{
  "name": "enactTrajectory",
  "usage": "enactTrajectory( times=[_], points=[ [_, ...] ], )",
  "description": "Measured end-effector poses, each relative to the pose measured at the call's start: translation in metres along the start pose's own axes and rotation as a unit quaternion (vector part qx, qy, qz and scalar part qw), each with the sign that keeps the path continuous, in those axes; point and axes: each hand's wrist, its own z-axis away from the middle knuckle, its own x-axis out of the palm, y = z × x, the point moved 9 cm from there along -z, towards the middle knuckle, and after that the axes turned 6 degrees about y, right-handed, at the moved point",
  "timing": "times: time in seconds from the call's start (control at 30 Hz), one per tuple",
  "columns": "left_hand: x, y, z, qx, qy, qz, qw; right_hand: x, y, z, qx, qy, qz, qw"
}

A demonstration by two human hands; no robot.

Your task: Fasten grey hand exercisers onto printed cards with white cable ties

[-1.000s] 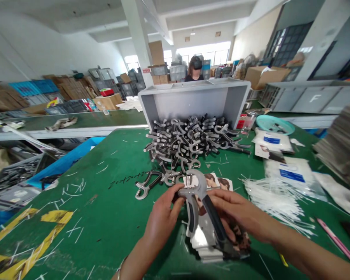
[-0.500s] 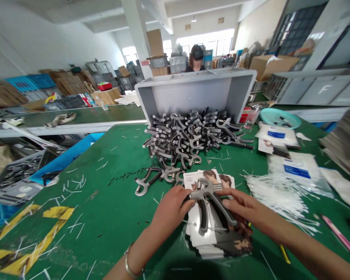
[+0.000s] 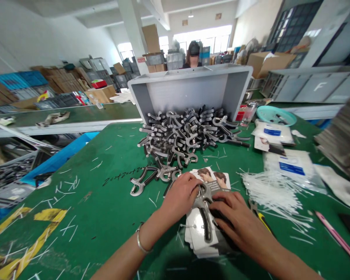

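Note:
A grey-and-black hand grip strengthener (image 3: 204,217) lies over a stack of printed cards (image 3: 196,233), its spring end pointing away from me. My left hand (image 3: 183,196) is closed at that spring end, fingertips pinched against the grey frame. Curled over the other handle is my right hand (image 3: 231,214), whose fingers hide most of it. A thin white tie (image 3: 188,225) sticks out across the cards on the left. Just beyond them is a heap of similar hand grips (image 3: 181,136), spilling from a grey crate (image 3: 189,91) tipped on its side.
White cable ties (image 3: 271,194) lie in a loose pile at the right, beside yellow-handled cutters (image 3: 264,221). Plastic bags (image 3: 291,167), a turquoise plate (image 3: 275,112) and a pink pen-like object (image 3: 336,237) are further right. A person (image 3: 193,56) is behind the crate.
My left hand has moved over the spring end of the hand grip. My right hand has curled further over its right handle, uncovering the cutters. The whole view has shifted slightly.

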Motion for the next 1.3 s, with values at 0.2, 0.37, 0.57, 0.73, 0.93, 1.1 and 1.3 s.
enactTrajectory(
  times=[0.2, 0.37, 0.57, 0.73, 0.93, 1.1, 1.3],
  points=[
    [0.005, 0.002, 0.006, -0.051, 0.003, 0.089, 0.995, 0.002, 0.005, -0.007, 0.006, 0.044, -0.059, 0.997],
    [0.011, -0.002, 0.015, -0.067, 0.032, 0.124, 0.989, 0.006, 0.004, -0.008, -0.001, 0.029, -0.072, 0.997],
    [0.006, -0.016, 0.023, -0.113, 0.116, 0.098, 0.982, 0.006, 0.01, -0.008, 0.023, 0.066, -0.099, 0.993],
    [0.009, -0.01, 0.021, -0.112, 0.081, 0.173, 0.975, 0.01, 0.024, -0.016, 0.066, 0.098, -0.152, 0.981],
    [0.007, -0.007, 0.02, -0.095, 0.089, 0.165, 0.978, 0.013, 0.03, -0.026, 0.088, 0.108, -0.168, 0.976],
    [0.008, -0.016, 0.022, -0.119, 0.102, 0.19, 0.969, 0.017, 0.026, -0.023, 0.085, 0.055, -0.146, 0.984],
    [0.009, -0.019, 0.021, -0.13, 0.097, 0.208, 0.965, 0.019, 0.025, -0.021, 0.071, 0.008, -0.156, 0.985]
  ],
)
